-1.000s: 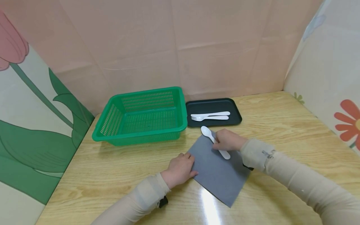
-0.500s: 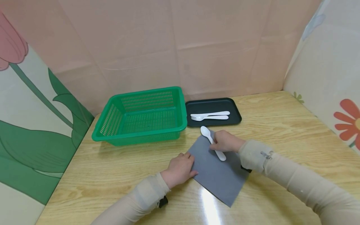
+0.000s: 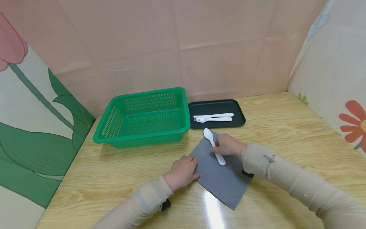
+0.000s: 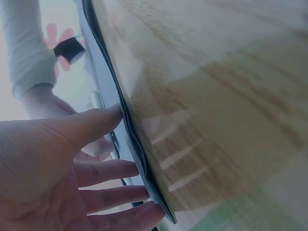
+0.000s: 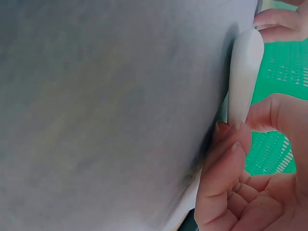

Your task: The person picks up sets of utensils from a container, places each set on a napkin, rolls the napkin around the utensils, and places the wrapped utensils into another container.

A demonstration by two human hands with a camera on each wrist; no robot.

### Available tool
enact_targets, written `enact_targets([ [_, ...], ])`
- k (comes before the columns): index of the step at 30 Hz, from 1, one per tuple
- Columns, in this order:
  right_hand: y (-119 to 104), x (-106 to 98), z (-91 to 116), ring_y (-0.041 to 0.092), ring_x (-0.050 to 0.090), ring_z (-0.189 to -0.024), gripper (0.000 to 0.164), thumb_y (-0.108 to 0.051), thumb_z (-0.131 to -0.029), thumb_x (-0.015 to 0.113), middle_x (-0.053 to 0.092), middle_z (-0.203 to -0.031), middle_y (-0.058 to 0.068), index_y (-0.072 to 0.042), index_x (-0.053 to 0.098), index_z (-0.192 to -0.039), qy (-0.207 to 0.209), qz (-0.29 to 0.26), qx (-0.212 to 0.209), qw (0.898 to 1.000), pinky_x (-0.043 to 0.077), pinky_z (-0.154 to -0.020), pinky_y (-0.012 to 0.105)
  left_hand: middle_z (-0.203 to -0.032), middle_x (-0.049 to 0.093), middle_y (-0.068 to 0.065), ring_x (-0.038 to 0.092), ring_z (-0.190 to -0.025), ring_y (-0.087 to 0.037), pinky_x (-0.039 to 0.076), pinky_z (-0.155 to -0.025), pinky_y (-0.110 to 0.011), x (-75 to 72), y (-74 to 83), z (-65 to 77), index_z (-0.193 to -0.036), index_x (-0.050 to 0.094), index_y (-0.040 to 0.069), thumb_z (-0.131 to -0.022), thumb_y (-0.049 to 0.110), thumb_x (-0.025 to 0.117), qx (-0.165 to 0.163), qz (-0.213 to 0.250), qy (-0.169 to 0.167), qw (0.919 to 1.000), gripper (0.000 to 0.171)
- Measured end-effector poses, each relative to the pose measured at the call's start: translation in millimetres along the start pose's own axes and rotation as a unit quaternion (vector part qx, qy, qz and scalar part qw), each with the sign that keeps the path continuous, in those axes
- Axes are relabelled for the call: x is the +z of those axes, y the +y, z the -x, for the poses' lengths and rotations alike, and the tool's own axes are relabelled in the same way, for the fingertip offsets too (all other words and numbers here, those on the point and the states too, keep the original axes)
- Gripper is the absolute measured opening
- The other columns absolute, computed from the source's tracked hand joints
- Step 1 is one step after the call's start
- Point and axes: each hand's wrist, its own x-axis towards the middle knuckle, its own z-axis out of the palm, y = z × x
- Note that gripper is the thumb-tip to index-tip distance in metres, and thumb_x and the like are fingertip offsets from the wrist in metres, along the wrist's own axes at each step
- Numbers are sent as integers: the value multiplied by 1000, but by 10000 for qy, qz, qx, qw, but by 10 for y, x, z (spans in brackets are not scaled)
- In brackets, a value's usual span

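A folded grey napkin (image 3: 226, 183) lies slantwise on the table. My left hand (image 3: 183, 173) rests at its left edge; in the left wrist view, extended fingers and thumb touch the napkin's layered edge (image 4: 147, 180). Over the upper part of the napkin, my right hand (image 3: 227, 145) pinches a white plastic spoon (image 3: 220, 159) around the middle of its handle. The spoon's bowl points away, near the napkin's far corner. In the right wrist view, the handle end (image 5: 246, 67) sticks out past thumb and fingers, close to the grey surface.
A green perforated basket (image 3: 148, 133) stands at the back left. Beside it, a black tray (image 3: 213, 107) bears a white knife (image 3: 226, 114) and a white fork (image 3: 223, 119). A pink sheet (image 3: 137, 47) covers the back wall.
My right hand has shifted slightly left, and the spoon's handle end has swung left and a little nearer, so the spoon stands steeper. The left hand holds its place.
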Motion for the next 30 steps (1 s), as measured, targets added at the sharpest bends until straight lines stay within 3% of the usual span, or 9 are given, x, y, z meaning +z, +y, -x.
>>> enact_targets([
  [13, -85, 29, 47, 6, 45, -43, 33, -23, -83, 64, 45, -46, -5, -11, 52, -54, 13, -357, 310, 9989, 31, -43, 18, -101, 60, -4, 58, -87, -17, 50, -60, -27, 10, -8, -10, -107, 60, 10, -86, 46, 62, 17, -40, -9, 10000, 42],
  [30, -113, 58, 37, 6, 48, -44, 34, -24, -83, 64, 47, -46, -5, -12, 54, -54, -39, -372, 442, 9983, 33, -43, 17, -98, 60, -3, 58, -84, -17, 49, -58, -27, 18, -4, 3, -106, 60, 10, -86, 45, 62, 55, -69, 61, 9999, 41],
])
